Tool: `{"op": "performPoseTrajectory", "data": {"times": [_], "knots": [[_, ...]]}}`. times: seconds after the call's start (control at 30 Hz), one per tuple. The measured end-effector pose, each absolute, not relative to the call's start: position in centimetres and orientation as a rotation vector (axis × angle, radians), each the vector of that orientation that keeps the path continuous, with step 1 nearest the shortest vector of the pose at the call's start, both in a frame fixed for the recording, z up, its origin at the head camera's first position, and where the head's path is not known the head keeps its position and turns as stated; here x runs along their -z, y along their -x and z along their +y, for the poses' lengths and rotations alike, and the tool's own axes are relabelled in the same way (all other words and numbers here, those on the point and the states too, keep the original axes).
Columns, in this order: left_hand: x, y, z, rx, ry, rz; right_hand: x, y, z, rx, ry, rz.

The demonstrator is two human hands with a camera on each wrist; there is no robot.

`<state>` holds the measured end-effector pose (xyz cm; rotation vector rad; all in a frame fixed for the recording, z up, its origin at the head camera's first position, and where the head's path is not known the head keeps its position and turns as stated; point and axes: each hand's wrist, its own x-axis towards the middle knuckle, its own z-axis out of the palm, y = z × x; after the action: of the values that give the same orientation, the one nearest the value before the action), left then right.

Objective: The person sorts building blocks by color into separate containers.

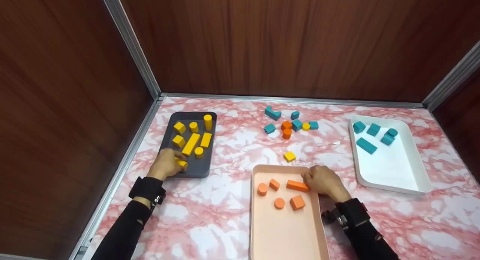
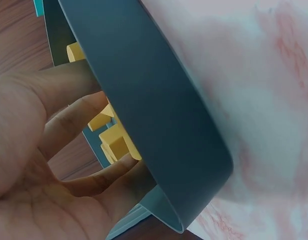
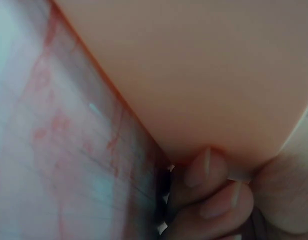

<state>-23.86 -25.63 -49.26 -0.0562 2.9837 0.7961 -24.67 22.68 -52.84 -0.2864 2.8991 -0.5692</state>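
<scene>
Brown walls [image 1: 277, 42] stand around a pink and white tabletop [image 1: 225, 203]. Inside a dark tray [image 1: 198, 169], the left hand [image 1: 167, 163] has its grip bent around a yellow round block [image 1: 182, 164]; I cannot tell how tight. More yellow blocks [image 1: 191, 144] lie close by. The right hand [image 1: 324, 180] has its grip closed around the far right corner of a peach tray [image 1: 288, 233] with five orange blocks [image 1: 297, 202] in it. Past that tray lie a yellow square block [image 1: 289, 156] and a mixed bunch of blocks [image 1: 297, 125]. Off to the right, a white tray [image 1: 390, 168] holds blue-green blocks [image 1: 366, 145].
</scene>
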Motion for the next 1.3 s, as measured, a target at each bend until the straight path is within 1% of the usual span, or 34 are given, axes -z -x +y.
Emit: {"op": "performPoseTrajectory", "data": {"times": [0.37, 0.63, 0.77, 1.03, 1.2, 1.3], "knots": [[47.5, 23.6, -24.9, -0.743, 0.124, 3.001, 52.9, 24.6, 22.7, 0.562, 0.262, 2.896], [44.8, 24.2, -21.7, -0.818, 0.12, 3.022, 52.9, 24.6, 22.9, 0.577, 0.259, 2.9], [43.6, 25.1, -18.8, -0.843, 0.053, 3.02, 53.0, 24.6, 22.9, 0.579, 0.254, 2.902], [41.8, 27.3, -10.8, -0.796, -0.254, 3.029, 53.0, 24.5, 22.7, 0.585, 0.291, 2.942], [41.7, 28.6, -5.1, -0.743, -0.397, 2.972, 53.1, 24.4, 22.6, 0.599, 0.293, 2.942], [42.2, 29.4, -1.9, -0.705, -0.527, 2.942, 53.1, 24.4, 22.7, 0.598, 0.286, 2.942]]}}
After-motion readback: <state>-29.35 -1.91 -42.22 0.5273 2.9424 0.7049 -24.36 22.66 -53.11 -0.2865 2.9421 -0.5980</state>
